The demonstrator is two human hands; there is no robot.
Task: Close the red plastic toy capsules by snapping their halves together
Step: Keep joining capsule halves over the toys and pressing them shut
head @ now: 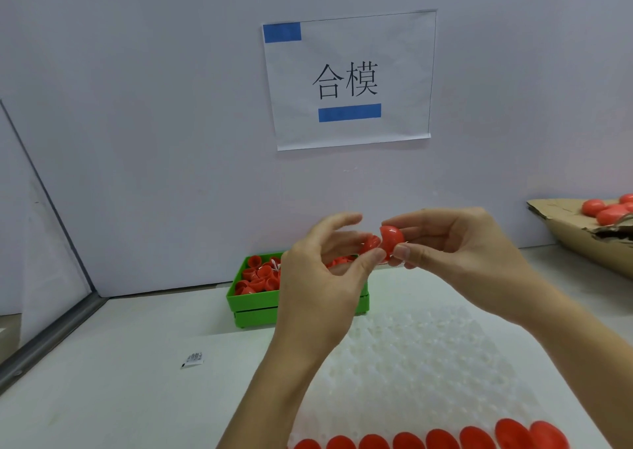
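Above the table, my left hand point(325, 263) pinches a small red capsule half point(371, 243) between thumb and fingers. My right hand point(452, 246) pinches the other, dome-shaped red half point(392, 237) right beside it, the two halves touching or nearly so. Behind my hands a green bin point(253, 299) holds several loose red capsule halves point(258, 277). A row of closed red capsules point(442, 438) sits along the near edge of a white dimpled tray point(428, 356).
A torn cardboard box point(579, 232) with several red capsules point(609, 210) stands at the far right. A small printed packet point(193, 359) lies on the white table to the left. A paper sign point(349, 78) hangs on the back wall.
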